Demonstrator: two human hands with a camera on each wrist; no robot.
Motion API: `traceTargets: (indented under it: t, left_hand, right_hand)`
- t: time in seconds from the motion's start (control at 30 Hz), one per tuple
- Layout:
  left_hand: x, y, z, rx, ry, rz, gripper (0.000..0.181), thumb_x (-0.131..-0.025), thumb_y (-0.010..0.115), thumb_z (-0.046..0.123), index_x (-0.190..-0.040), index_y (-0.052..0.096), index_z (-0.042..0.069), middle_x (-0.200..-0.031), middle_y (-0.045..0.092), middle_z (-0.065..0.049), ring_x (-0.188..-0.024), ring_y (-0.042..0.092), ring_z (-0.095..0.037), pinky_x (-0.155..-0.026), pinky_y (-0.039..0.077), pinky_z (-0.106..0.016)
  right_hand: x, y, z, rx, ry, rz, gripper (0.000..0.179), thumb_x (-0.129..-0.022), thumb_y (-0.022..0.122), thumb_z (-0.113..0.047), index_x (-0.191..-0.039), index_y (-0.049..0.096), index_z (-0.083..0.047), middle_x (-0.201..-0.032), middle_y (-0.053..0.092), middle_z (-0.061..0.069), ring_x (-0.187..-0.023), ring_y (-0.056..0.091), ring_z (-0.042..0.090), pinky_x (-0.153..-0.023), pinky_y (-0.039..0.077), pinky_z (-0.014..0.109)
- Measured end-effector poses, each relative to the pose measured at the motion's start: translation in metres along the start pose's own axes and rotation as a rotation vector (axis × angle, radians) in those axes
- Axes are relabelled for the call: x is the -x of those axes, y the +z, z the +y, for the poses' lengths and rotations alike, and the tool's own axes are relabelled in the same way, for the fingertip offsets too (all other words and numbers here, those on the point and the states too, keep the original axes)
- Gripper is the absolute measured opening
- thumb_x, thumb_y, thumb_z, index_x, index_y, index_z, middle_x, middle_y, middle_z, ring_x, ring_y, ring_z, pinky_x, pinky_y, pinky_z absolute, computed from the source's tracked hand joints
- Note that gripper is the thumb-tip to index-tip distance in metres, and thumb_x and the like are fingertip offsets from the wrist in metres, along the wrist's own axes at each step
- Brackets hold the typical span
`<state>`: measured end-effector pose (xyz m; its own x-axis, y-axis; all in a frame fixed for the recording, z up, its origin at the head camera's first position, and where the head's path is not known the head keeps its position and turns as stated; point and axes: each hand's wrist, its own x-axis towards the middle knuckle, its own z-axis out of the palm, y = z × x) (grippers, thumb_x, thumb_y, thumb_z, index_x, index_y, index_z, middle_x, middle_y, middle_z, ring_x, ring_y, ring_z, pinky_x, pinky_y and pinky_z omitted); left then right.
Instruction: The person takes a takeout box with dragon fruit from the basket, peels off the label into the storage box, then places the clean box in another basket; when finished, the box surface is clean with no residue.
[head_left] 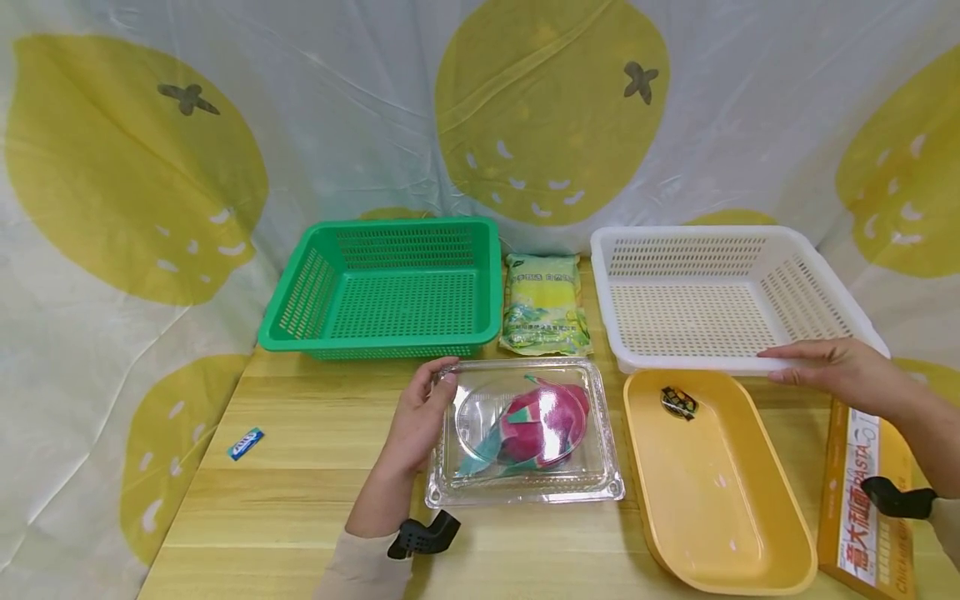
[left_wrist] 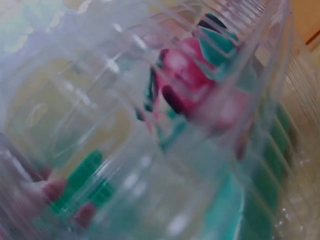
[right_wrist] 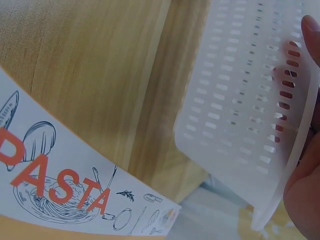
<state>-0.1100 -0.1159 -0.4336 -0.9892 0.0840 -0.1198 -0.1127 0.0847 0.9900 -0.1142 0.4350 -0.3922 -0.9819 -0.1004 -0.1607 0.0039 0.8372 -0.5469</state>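
My left hand (head_left: 420, 421) grips a clear plastic box (head_left: 525, 496) by its upper left corner, thumb on the lid. Inside the box lies a pink dragon fruit (head_left: 551, 425) with green-tipped scales, seen blurred through the plastic in the left wrist view. My right hand (head_left: 851, 375) pinches the front rim of a white perforated basket (head_left: 675, 363). In the right wrist view, fingers show through the slots of the basket wall (right_wrist: 220, 95), with the thumb outside.
A green basket (head_left: 382, 343) stands back left, beside a yellow-green packet (head_left: 546, 304). A yellow tub (head_left: 708, 492) with a dark sticker sits front right, next to a pasta box (head_left: 858, 492). A small blue packet (head_left: 245, 443) lies left. A lemon-print curtain (head_left: 337, 108) hangs behind.
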Motion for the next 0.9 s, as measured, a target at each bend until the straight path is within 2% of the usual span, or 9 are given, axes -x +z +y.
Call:
traceTargets:
  t: [0.1,0.2,0.33,0.43,0.5,0.6,0.7,0.83,0.9]
  left_hand:
    - [0.004,-0.004,0.007,0.011,-0.008,0.020,0.035,-0.108,0.050,0.019,-0.141,0.054,0.011,-0.139,0.058,-0.012,-0.129,0.051,-0.030,-0.108,0.045,-0.046]
    - [0.007,-0.007,0.015,0.047,-0.007,0.028,0.034,-0.108,0.049,0.019,-0.141,0.054,0.011,-0.130,0.058,-0.010,-0.117,0.050,-0.025,-0.099,0.043,-0.038]
    - [0.009,-0.007,0.036,0.091,0.021,0.018,0.034,-0.108,0.047,0.016,-0.141,0.053,0.009,-0.129,0.058,-0.008,-0.109,0.048,-0.021,-0.101,0.036,-0.039]
    - [0.007,-0.003,0.056,0.098,0.034,0.019,0.034,-0.108,0.047,0.016,-0.141,0.054,0.010,-0.126,0.058,-0.010,-0.105,0.050,-0.021,-0.099,0.035,-0.038]
    - [0.004,0.001,0.070,0.085,0.044,0.021,0.034,-0.108,0.048,0.018,-0.141,0.054,0.014,-0.126,0.058,-0.009,-0.106,0.053,-0.022,-0.098,0.037,-0.038]
    - [-0.005,0.008,0.089,0.072,0.067,0.017,0.035,-0.108,0.049,0.020,-0.142,0.054,0.016,-0.131,0.057,-0.010,-0.118,0.055,-0.025,-0.103,0.040,-0.042]
    - [-0.018,0.018,0.105,0.060,0.096,0.007,0.035,-0.108,0.049,0.022,-0.142,0.054,0.016,-0.141,0.057,-0.010,-0.131,0.051,-0.027,-0.113,0.039,-0.048]
    - [-0.040,0.034,0.121,0.052,0.098,0.010,0.034,-0.108,0.050,0.024,-0.141,0.055,0.018,-0.145,0.055,-0.007,-0.130,0.052,-0.030,-0.110,0.042,-0.051]
    - [-0.051,0.045,0.128,0.057,0.088,0.022,0.034,-0.107,0.052,0.025,-0.140,0.057,0.019,-0.145,0.055,-0.005,-0.124,0.053,-0.027,-0.102,0.044,-0.045]
  right_hand:
    - [0.000,0.000,0.000,0.018,0.014,-0.016,0.040,-0.095,0.074,-0.034,-0.127,0.073,-0.011,-0.102,0.067,-0.029,-0.093,0.047,-0.020,-0.070,0.045,0.014]
    - [0.002,-0.001,0.001,0.028,0.020,-0.034,0.042,-0.096,0.072,-0.038,-0.129,0.072,-0.011,-0.105,0.067,-0.028,-0.095,0.044,-0.023,-0.071,0.045,0.015]
    - [0.003,0.000,0.001,0.032,0.012,-0.043,0.043,-0.097,0.070,-0.038,-0.131,0.070,-0.012,-0.107,0.064,-0.030,-0.112,0.066,0.016,-0.072,0.046,0.017]
    - [0.003,0.000,0.001,0.042,0.012,-0.045,0.043,-0.098,0.069,-0.039,-0.132,0.070,-0.013,-0.108,0.063,-0.031,-0.125,0.053,0.053,-0.072,0.046,0.017]
    - [0.002,0.000,0.001,0.047,0.010,-0.045,0.044,-0.097,0.069,-0.039,-0.132,0.070,-0.012,-0.114,0.067,-0.021,-0.125,0.054,0.055,-0.072,0.047,0.019]
    - [0.000,0.000,-0.001,0.058,0.008,-0.051,0.047,-0.098,0.069,-0.040,-0.134,0.068,-0.009,-0.125,0.072,0.005,-0.125,0.053,0.058,-0.074,0.049,0.024]
    - [0.001,0.001,-0.004,0.061,0.009,-0.065,0.051,-0.099,0.066,-0.040,-0.137,0.065,-0.005,-0.133,0.065,0.026,-0.127,0.050,0.061,-0.080,0.055,0.041]
    - [0.001,0.001,-0.006,0.059,0.007,-0.084,0.052,-0.101,0.064,-0.039,-0.138,0.062,-0.003,-0.134,0.063,0.030,-0.127,0.050,0.062,-0.087,0.051,0.062]
    - [0.001,0.000,-0.005,0.068,0.003,-0.077,0.050,-0.100,0.066,-0.038,-0.137,0.064,-0.004,-0.129,0.068,0.027,-0.118,0.063,0.045,-0.086,0.054,0.051]
